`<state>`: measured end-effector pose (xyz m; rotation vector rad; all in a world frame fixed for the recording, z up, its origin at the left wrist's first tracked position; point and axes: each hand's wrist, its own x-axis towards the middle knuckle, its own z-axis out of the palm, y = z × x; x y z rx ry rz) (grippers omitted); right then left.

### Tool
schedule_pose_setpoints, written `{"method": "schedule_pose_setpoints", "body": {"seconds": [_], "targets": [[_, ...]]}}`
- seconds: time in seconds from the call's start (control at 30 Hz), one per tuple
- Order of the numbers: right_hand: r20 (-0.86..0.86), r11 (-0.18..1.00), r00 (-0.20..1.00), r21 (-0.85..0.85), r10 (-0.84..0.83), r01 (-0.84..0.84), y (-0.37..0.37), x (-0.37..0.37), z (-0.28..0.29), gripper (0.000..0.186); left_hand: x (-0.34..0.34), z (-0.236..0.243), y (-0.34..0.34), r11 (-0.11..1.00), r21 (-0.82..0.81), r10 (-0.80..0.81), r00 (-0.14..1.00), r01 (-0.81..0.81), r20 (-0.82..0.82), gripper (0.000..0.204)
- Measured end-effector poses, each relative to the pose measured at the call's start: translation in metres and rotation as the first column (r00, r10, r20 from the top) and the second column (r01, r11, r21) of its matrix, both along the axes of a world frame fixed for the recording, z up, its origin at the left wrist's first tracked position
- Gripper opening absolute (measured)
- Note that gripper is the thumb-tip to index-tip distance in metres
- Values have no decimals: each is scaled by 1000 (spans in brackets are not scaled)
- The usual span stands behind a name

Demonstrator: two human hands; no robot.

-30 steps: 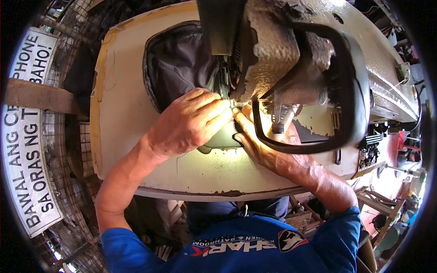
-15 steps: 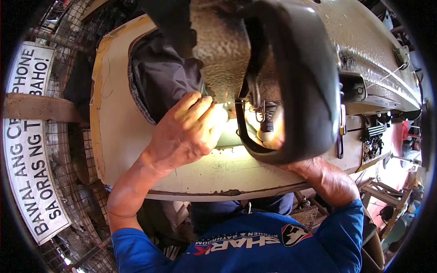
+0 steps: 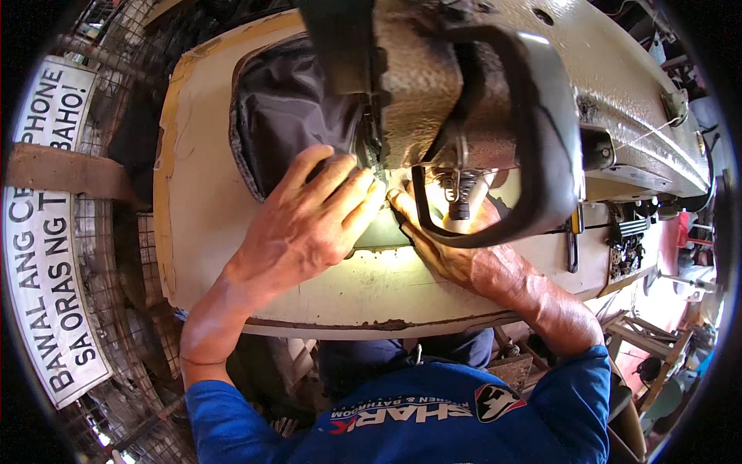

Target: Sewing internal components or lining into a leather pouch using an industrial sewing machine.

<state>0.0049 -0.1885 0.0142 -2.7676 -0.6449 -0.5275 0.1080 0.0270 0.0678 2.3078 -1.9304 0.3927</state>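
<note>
A piece of dark, shiny fabric (image 3: 286,108) with a curved, thick edge lies on the pale worktable, its right side running under the sewing machine head (image 3: 421,100). On the fabric's near right part rests my left hand (image 3: 301,220), its fingers stretched toward the lit sewing area. My right hand (image 3: 471,263) lies on the other side of that area, fingers extended flat, tips close to those of the left. A black loop-shaped part (image 3: 545,147) of the machine covers some of the right hand. What lies beneath both sets of fingertips is hidden.
The machine's arm (image 3: 618,77) stretches off to the right over the worktable (image 3: 317,305). A small dark tool (image 3: 573,240) lies on the table's right part. Wire mesh and a white sign (image 3: 58,301) stand at the left; a wooden frame (image 3: 645,340) stands at lower right.
My left hand's fingers have gone from curled to stretched out. The right hand has moved left, out from behind the black loop, with its fingers now extended. The view has shifted slightly.
</note>
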Motion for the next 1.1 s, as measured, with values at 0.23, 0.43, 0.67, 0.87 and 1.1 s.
{"method": "schedule_pose_setpoints", "body": {"seconds": [0.23,0.43,0.67,0.87,1.1], "targets": [[-130,999,991,42,4,2,4,-1,0,23,4,-19,0,988,-120,-91,992,101,88,24],[-115,990,993,137,-8,24,7,-1,7,32,6,-21,6,986,-126,-96,992,106,84,30],[-258,995,966,-101,-24,-3,-7,-18,-1,46,11,-28,9,986,-104,-132,991,133,20,33],[-372,993,921,-44,-119,110,-5,-15,-4,45,25,-56,-6,956,-269,-116,993,118,25,21],[-335,976,934,130,-124,176,-2,3,8,44,29,-58,-1,950,-288,-75,984,119,161,21]]}}
